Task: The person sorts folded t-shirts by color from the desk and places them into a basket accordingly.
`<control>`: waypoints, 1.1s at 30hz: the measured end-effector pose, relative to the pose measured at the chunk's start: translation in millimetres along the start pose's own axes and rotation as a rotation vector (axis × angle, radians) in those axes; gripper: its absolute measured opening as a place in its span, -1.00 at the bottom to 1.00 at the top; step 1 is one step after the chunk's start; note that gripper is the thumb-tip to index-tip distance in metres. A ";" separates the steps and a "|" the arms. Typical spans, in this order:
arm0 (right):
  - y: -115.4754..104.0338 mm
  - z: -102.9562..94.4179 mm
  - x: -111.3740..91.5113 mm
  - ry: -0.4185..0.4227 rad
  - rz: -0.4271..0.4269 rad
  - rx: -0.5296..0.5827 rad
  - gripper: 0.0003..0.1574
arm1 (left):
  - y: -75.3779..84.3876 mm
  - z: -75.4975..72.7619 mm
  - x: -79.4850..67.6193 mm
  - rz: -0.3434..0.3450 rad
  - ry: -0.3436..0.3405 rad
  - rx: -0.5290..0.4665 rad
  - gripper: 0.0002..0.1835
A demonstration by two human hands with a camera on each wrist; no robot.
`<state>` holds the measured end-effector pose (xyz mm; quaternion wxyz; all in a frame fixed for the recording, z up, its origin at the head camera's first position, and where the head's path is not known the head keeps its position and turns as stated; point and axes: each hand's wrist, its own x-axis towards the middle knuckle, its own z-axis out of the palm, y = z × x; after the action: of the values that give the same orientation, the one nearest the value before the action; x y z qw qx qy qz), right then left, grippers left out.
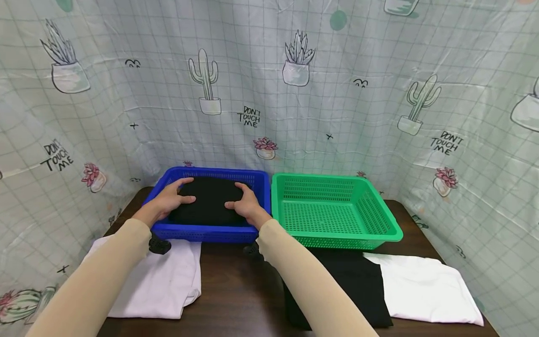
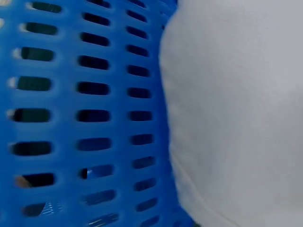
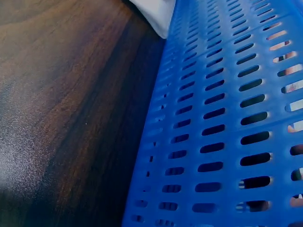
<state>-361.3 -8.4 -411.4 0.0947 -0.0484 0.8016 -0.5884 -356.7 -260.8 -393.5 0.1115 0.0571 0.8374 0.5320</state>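
A folded black cloth (image 1: 208, 203) lies inside the blue basket (image 1: 206, 232). At its left side is my left hand (image 1: 168, 199), index finger and thumb spread apart and reaching onto the cloth. From the right my right hand (image 1: 248, 206) touches the same cloth, its thumb and index finger likewise spread. Both forearms reach over the basket's front rim. In the left wrist view the perforated basket wall (image 2: 66, 130) stands beside white fabric (image 2: 236, 113). The right wrist view shows the basket's outer wall (image 3: 208, 123); neither wrist view shows the fingers.
A green basket (image 1: 322, 217) stands right beside the blue one. White folded cloth (image 1: 164, 281) lies at front left, another black cloth (image 1: 349, 285) and a white cloth (image 1: 425, 288) at front right. The dark wooden table (image 1: 236, 290) backs onto a patterned curtain (image 1: 236, 79).
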 end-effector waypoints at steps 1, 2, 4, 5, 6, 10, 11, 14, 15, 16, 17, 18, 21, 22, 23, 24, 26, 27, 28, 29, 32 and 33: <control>0.5 0.3 0.5 0.003 0.007 -0.014 -0.05 | -0.9 0.7 0.5 -0.007 -0.006 0.000 -0.19; 1.1 0.3 0.9 0.003 0.016 -0.025 -0.05 | -1.8 1.2 1.4 -0.011 -0.010 0.007 -0.19; 1.4 0.7 1.3 -0.007 0.028 -0.045 -0.05 | -3.3 1.0 1.9 -0.016 -0.016 0.022 -0.19; 1.4 1.1 1.4 -0.015 0.035 -0.057 -0.05 | -3.8 0.5 1.6 -0.019 -0.019 0.027 -0.19; 1.4 1.0 1.2 -0.023 0.046 -0.070 -0.04 | -4.2 0.3 1.5 -0.023 -0.022 0.034 -0.19; 2.0 -0.4 0.2 -0.069 0.076 -0.115 -0.05 | -6.7 -0.3 1.8 -0.048 -0.022 0.052 -0.19; 2.3 -0.9 0.0 -0.084 0.083 -0.126 -0.05 | -7.4 0.0 1.9 -0.056 -0.025 0.057 -0.20; 3.4 -1.8 0.0 -0.134 0.083 -0.160 -0.06 | -10.3 0.3 2.0 -0.065 -0.038 0.074 -0.20; 3.8 -1.8 0.2 -0.147 0.078 -0.174 -0.06 | -11.5 0.3 2.0 -0.066 -0.045 0.079 -0.21; 4.2 -1.8 0.6 -0.157 0.073 -0.193 -0.07 | -12.3 0.3 1.5 -0.066 -0.057 0.089 -0.22; 4.6 -1.6 0.9 -0.165 0.069 -0.214 -0.07 | -13.1 0.2 1.1 -0.069 -0.063 0.094 -0.22; 4.7 -1.2 1.4 -0.171 0.061 -0.237 -0.07 | -13.6 0.0 0.5 -0.073 -0.069 0.102 -0.22; 5.9 -0.6 2.3 -0.167 0.045 -0.331 -0.08 | -14.0 0.1 -1.2 -0.095 -0.077 0.126 -0.24; 6.0 0.0 2.8 -0.164 0.039 -0.367 -0.08 | -13.4 0.0 -2.0 -0.099 -0.080 0.138 -0.24; 5.9 0.7 3.2 -0.158 0.034 -0.401 -0.08 | -12.9 0.0 -2.8 -0.104 -0.083 0.147 -0.24; 5.9 1.3 3.8 -0.150 0.029 -0.442 -0.08 | -12.5 0.0 -3.3 -0.107 -0.086 0.158 -0.25; 5.3 2.2 4.5 -0.135 0.023 -0.517 -0.09 | -11.8 -0.1 -3.9 -0.112 -0.088 0.177 -0.25; 4.8 2.6 4.8 -0.130 0.022 -0.546 -0.10 | -11.2 0.1 -4.2 -0.113 -0.089 0.186 -0.25; 4.4 3.1 5.2 -0.125 0.020 -0.574 -0.11 | -11.1 0.2 -4.1 -0.110 -0.089 0.195 -0.26; 4.0 3.2 5.3 -0.121 0.019 -0.598 -0.11 | -11.3 0.2 -3.9 -0.110 -0.088 0.202 -0.26; 3.4 3.5 5.8 -0.114 0.017 -0.642 -0.12 | -11.7 0.9 -2.8 -0.106 -0.086 0.209 -0.27; 3.4 3.6 6.2 -0.111 0.015 -0.652 -0.12 | -11.6 1.2 -2.6 -0.104 -0.086 0.207 -0.27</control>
<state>-366.5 -11.9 -416.3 0.1223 -0.1024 0.9416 -0.2967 -353.6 -265.3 -404.2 0.1682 0.0474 0.8843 0.4330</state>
